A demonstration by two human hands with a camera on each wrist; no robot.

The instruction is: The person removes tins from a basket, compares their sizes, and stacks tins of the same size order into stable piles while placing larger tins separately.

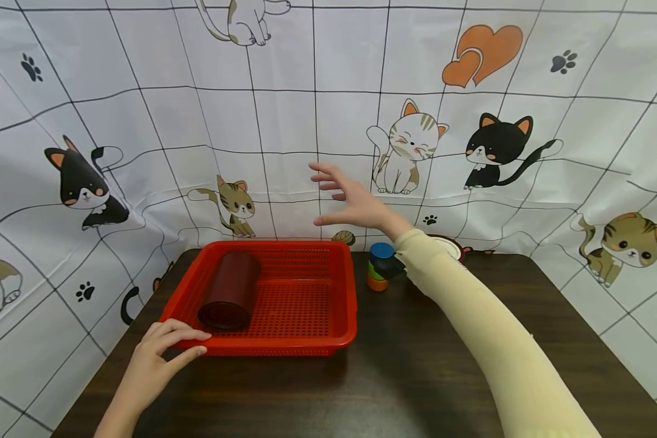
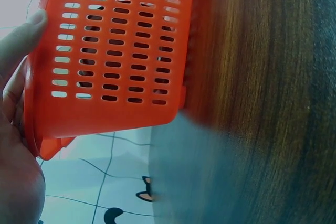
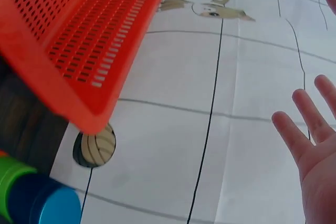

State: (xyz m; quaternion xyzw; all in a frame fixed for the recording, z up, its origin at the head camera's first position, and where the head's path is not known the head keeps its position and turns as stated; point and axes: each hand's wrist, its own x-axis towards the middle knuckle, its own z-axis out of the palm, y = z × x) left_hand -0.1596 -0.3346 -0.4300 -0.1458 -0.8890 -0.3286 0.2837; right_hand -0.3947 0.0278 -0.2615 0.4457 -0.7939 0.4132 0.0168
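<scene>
A red plastic basket [image 1: 292, 348] with slotted walls stands on the dark wooden table. Inside it, along the left side, lies a dark red cylinder [image 1: 231, 286] with its round end facing me. My left hand [image 1: 156, 359] grips the basket's front left corner, thumb on one side of the rim and fingers on the other; the left wrist view shows the thumb on the red rim [image 2: 34, 93]. Raised in the air above the basket's back right corner, my right hand [image 1: 350, 198] has its fingers spread and holds nothing.
Right of the basket stands a small blue, green and orange container [image 1: 379, 266], partly hidden by a black object at my right wrist. A round white thing with a dark rim [image 1: 448, 246] is partly covered by my sleeve. A cat-print sheet [image 1: 285, 121] hangs behind the table.
</scene>
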